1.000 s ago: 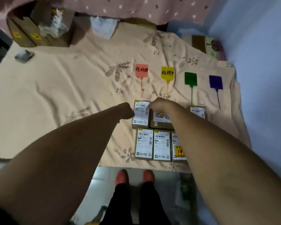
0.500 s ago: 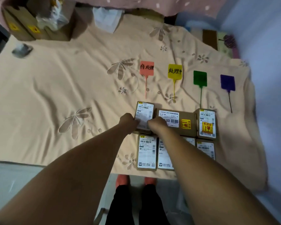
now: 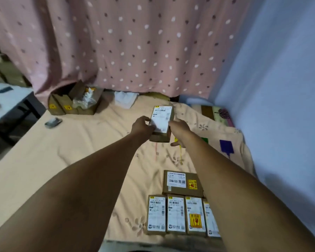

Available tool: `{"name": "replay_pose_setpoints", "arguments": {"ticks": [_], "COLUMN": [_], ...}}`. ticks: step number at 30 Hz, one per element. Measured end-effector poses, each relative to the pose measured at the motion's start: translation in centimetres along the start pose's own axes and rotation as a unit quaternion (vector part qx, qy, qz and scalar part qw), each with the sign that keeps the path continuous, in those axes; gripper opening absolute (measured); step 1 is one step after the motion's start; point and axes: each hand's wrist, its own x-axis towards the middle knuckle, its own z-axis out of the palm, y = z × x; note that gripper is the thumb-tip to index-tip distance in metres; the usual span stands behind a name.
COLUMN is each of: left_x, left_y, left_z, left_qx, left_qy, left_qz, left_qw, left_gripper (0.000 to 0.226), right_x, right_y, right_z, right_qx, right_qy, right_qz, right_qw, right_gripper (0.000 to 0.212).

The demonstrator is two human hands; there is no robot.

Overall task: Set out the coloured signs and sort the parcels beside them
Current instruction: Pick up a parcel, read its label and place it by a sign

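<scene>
A brown parcel (image 3: pixel 162 122) with a white label is lifted above the beige bedsheet (image 3: pixel 91 142). My left hand (image 3: pixel 141 126) grips its left edge and my right hand (image 3: pixel 178 130) holds its right edge. Behind and under the hands lie the coloured signs: the purple sign (image 3: pixel 225 146) shows fully, the green sign (image 3: pixel 205 140) and yellow sign (image 3: pixel 176 143) only in part, and of the red sign just the stem (image 3: pixel 155 151). A wide parcel (image 3: pixel 182 182) lies nearer me, with a row of several labelled parcels (image 3: pixel 176 215) in front of it.
Open cardboard boxes (image 3: pixel 71 105) stand at the back left of the bed, with a small dark object (image 3: pixel 53 122) and a white cloth (image 3: pixel 125 99) nearby. A pink dotted curtain (image 3: pixel 125 48) hangs behind. A blue wall (image 3: pixel 280 106) runs along the right, a white table (image 3: pixel 7 100) stands left.
Both hands have picked the top-left parcel out of the group and raised it over the signs. The camera has tilted up, so the curtain now fills the top.
</scene>
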Motion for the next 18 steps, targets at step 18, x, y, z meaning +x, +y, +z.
{"name": "replay_pose_setpoints", "arguments": {"ticks": [18], "left_x": [-7.6], "left_y": [16.8], "left_z": [-5.6], "left_qx": [-0.430], "left_qy": [-0.010], "left_qz": [0.160], "left_qw": [0.888], "left_gripper": [0.022], "right_x": [-8.7], "right_y": [-11.3], "right_z": [-6.3], "right_qx": [0.253], "right_qy": [0.017], "right_qz": [-0.250], "right_qw": [0.935], "right_gripper": [0.007]}}
